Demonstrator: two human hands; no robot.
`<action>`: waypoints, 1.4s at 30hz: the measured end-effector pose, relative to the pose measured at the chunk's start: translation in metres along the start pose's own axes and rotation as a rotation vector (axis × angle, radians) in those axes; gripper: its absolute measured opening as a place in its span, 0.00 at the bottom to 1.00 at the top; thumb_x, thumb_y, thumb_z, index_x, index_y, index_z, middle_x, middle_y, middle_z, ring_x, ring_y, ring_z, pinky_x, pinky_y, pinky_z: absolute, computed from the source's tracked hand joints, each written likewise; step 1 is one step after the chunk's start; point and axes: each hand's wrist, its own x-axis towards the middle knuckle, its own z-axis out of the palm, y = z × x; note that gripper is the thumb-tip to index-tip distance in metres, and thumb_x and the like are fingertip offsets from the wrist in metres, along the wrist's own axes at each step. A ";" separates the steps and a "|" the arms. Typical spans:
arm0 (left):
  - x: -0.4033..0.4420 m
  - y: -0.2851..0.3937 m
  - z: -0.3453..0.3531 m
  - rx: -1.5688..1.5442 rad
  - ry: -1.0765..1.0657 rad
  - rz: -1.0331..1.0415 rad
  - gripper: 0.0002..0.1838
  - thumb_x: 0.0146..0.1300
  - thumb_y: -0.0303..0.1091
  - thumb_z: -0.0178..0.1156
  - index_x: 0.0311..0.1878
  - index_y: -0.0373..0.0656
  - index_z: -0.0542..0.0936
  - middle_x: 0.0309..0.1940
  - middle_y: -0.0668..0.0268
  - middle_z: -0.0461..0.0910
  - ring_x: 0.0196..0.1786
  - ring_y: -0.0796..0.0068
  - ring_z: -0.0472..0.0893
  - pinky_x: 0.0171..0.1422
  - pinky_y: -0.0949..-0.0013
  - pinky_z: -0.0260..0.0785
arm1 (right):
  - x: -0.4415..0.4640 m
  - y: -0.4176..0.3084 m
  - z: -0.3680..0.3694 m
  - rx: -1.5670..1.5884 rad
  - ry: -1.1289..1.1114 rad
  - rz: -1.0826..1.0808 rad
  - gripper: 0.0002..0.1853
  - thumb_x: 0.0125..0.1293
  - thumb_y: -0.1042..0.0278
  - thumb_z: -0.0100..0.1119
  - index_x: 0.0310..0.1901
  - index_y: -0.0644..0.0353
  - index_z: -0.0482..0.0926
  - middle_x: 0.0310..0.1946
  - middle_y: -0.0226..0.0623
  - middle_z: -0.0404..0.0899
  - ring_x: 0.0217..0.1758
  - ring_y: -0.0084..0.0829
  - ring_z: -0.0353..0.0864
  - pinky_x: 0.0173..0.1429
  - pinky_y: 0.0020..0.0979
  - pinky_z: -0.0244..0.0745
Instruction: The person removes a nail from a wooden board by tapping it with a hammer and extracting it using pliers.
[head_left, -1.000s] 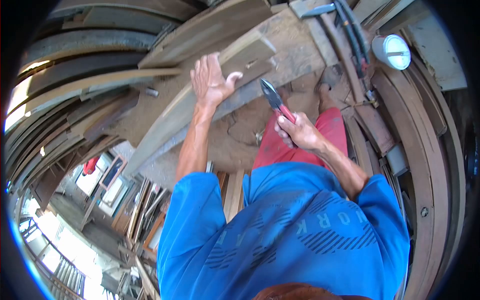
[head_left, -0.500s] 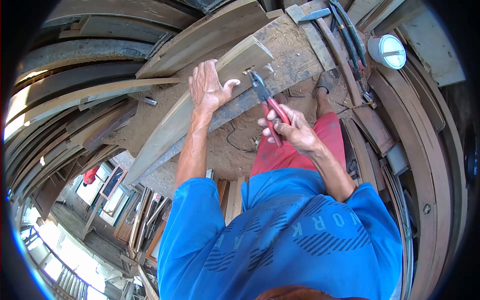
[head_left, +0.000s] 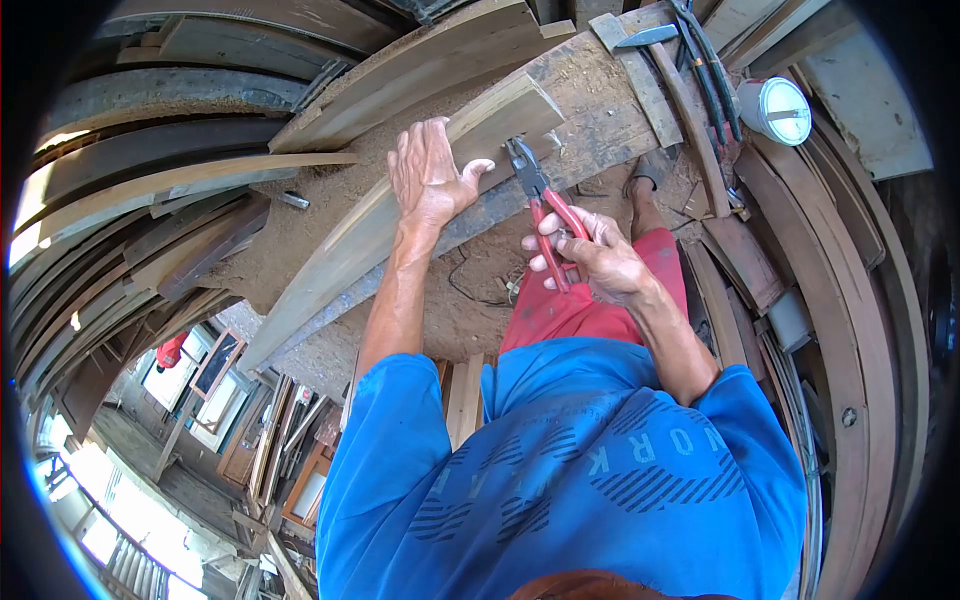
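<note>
My left hand (head_left: 432,178) lies flat on a long wooden plank (head_left: 345,245), fingers stretched and thumb out to the side. In my right hand (head_left: 600,258) is a pair of pliers (head_left: 530,172) with red handles and a dark metal head. The pliers' jaws are at the face of the plank, near its far end, beside a small rough notch. Whether the jaws grip anything there, I cannot tell. Beneath the plank is a worn wooden bench (head_left: 595,110) strewn with sawdust.
A hammer (head_left: 660,60) and long-handled cutters (head_left: 705,85) lie at the bench's far end. A white bucket (head_left: 780,110) stands at the right. Curved boards (head_left: 190,105) are stacked along the left, and more boards (head_left: 850,330) line the right. Sawdust covers the ground.
The plank's far end and both hands appear slightly further right in view. The pliers' head has come up against the plank's face near the notch.
</note>
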 end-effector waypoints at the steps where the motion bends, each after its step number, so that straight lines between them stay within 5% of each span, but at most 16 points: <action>1: 0.001 0.000 0.001 -0.002 0.018 0.011 0.43 0.46 0.50 0.86 0.62 0.42 0.76 0.54 0.55 0.82 0.60 0.48 0.80 0.64 0.47 0.71 | 0.003 0.001 -0.004 0.007 -0.012 -0.002 0.14 0.80 0.76 0.53 0.63 0.58 0.75 0.57 0.47 0.86 0.50 0.32 0.92 0.50 0.39 0.92; 4: 0.002 -0.001 0.002 -0.013 0.023 0.018 0.43 0.45 0.49 0.86 0.62 0.41 0.76 0.53 0.55 0.82 0.60 0.48 0.80 0.64 0.47 0.71 | 0.007 0.008 -0.009 0.064 -0.043 -0.006 0.13 0.81 0.73 0.56 0.63 0.58 0.77 0.59 0.49 0.87 0.53 0.36 0.93 0.50 0.43 0.93; 16: -0.009 0.008 0.002 0.042 0.042 -0.012 0.43 0.46 0.51 0.85 0.61 0.38 0.76 0.51 0.54 0.80 0.56 0.48 0.79 0.59 0.47 0.69 | 0.016 0.018 -0.005 0.220 -0.085 0.028 0.15 0.86 0.54 0.54 0.59 0.57 0.77 0.40 0.39 0.88 0.32 0.27 0.85 0.31 0.31 0.84; 23: -0.014 0.013 0.001 0.025 0.094 -0.010 0.42 0.45 0.50 0.85 0.61 0.40 0.77 0.49 0.55 0.80 0.54 0.49 0.79 0.56 0.48 0.68 | 0.019 0.008 -0.010 0.168 -0.105 0.278 0.18 0.88 0.51 0.51 0.50 0.59 0.78 0.27 0.24 0.70 0.24 0.20 0.67 0.27 0.29 0.71; 33: -0.023 0.013 0.006 0.024 0.079 -0.016 0.40 0.48 0.50 0.83 0.60 0.40 0.77 0.53 0.56 0.82 0.53 0.52 0.79 0.55 0.48 0.66 | 0.016 0.025 -0.016 0.518 -0.324 0.306 0.17 0.83 0.48 0.60 0.48 0.55 0.79 0.29 0.21 0.70 0.26 0.18 0.66 0.29 0.26 0.70; 42: -0.003 -0.001 0.005 0.025 -0.033 -0.048 0.44 0.48 0.56 0.83 0.63 0.43 0.76 0.54 0.54 0.81 0.61 0.49 0.80 0.60 0.46 0.70 | -0.016 0.016 -0.040 -0.349 -0.055 -0.022 0.19 0.86 0.51 0.55 0.48 0.61 0.79 0.29 0.26 0.74 0.27 0.19 0.74 0.29 0.27 0.71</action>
